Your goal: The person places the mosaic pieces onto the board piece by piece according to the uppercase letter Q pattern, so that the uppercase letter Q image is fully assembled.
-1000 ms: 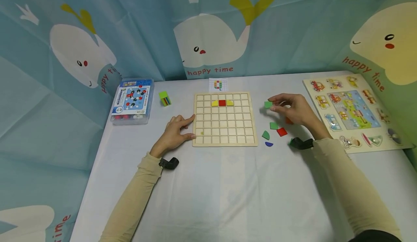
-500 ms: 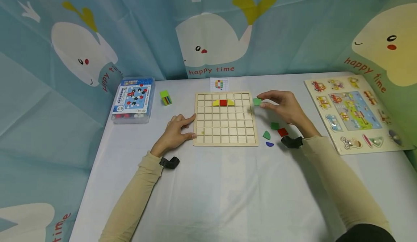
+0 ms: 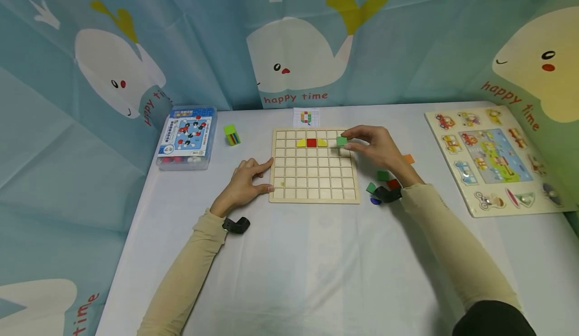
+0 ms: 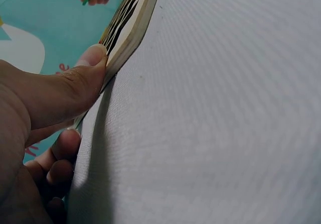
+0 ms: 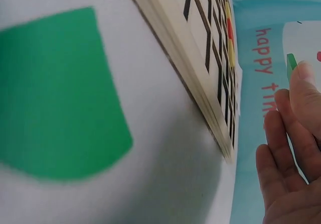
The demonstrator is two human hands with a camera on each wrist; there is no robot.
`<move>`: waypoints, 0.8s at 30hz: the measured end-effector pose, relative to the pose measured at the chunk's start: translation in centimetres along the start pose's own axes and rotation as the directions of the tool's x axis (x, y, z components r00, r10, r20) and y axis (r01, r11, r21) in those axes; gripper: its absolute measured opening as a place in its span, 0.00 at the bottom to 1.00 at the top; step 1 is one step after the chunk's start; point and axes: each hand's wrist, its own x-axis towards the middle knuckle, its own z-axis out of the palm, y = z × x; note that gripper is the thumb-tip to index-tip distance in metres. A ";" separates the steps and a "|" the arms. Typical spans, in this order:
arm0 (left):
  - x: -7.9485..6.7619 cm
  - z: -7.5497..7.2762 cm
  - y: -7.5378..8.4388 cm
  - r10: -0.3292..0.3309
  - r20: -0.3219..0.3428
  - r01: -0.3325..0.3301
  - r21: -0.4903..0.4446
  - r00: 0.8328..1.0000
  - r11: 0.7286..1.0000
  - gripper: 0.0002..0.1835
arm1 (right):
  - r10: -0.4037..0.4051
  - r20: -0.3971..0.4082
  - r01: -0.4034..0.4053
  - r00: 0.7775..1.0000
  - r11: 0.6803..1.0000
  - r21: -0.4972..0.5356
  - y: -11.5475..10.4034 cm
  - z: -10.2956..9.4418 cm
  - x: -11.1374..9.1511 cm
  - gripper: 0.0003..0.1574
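Green square tile [image 3: 341, 141]: pinched in right hand [image 3: 374, 146], grip drawn in on it, over far right part of gridded wooden board [image 3: 314, 162]; left hand [image 3: 242, 183]: grip parted, thumb and forefinger touching board's left edge

Grid board [image 3: 312, 172]: pale wood, squared pattern. Near far edge: red tile [image 3: 311, 142] between yellow pieces [image 3: 301, 143]; green tile [image 3: 341, 141] toward right corner. Worktop [image 3: 289, 270]: white. Curtain [image 3: 203, 49]: blue, whale-printed.

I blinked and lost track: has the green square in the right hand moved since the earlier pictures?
Yes, leftward in the head view. The green square was right of the grid board; now it is over the board's upper right part.
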 end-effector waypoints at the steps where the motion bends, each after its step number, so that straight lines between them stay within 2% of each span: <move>1: 0.0 0.0 0.0 -0.001 0.000 0.001 0.000 1.000 1.000 0.44 | 0.003 0.007 -0.003 1.000 1.000 0.006 0.0 0.2 0.1 0.18; 18: 0.1 0.0 0.1 0.007 -0.003 -0.007 0.004 1.000 1.000 0.43 | -0.007 0.102 0.010 0.995 0.999 -0.034 0.1 2.0 1.8 0.19; 24: 0.1 0.1 -0.1 0.000 -0.003 0.000 0.003 1.000 1.000 0.43 | 0.015 0.131 -0.009 0.991 0.999 -0.050 -0.1 2.5 2.1 0.18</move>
